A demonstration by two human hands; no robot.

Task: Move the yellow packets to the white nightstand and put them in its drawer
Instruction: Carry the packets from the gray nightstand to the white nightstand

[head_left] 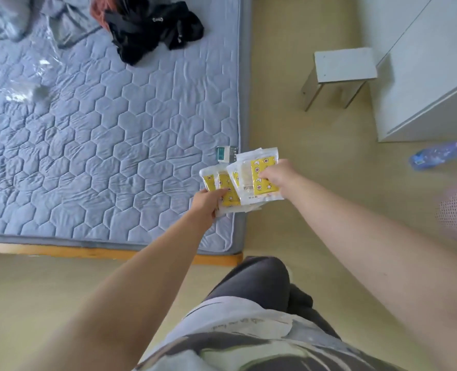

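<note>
holding: the left hand [208,203] grips one fan of yellow packets [223,184], thumb on top and fingers curled beneath; the right hand [277,175] pinches a second fan by its right edge.
packet location: both fans are held in the air over the near right corner of the mattress [115,129], overlapping each other; none is in a drawer yet.
destination: a white cabinet [422,97] stands well apart on the right; whether it is the nightstand cannot be told, and no drawer is visible.
risk, slip: the packets look glossy and loosely fanned; an inner packet is judged likely to slide out if either grip loosens during the carry.
risk, drawer: both hands are occupied; opening a drawer calls for a free hand, and merging the fans into one hand may shed outer packets.
risk, path: a blue bottle [436,155] lies on the floor near the cabinet and a white stool [343,65] stands beside it; either could be kicked.
risk, mix-up: a small box [226,153] lies on the mattress just behind the packets and could be swept along.
packet print: yellow panels with small star and face figures; the text is too small to read.
other writing: the box panel and the bottle label are unreadable; no brand can be identified.
</note>
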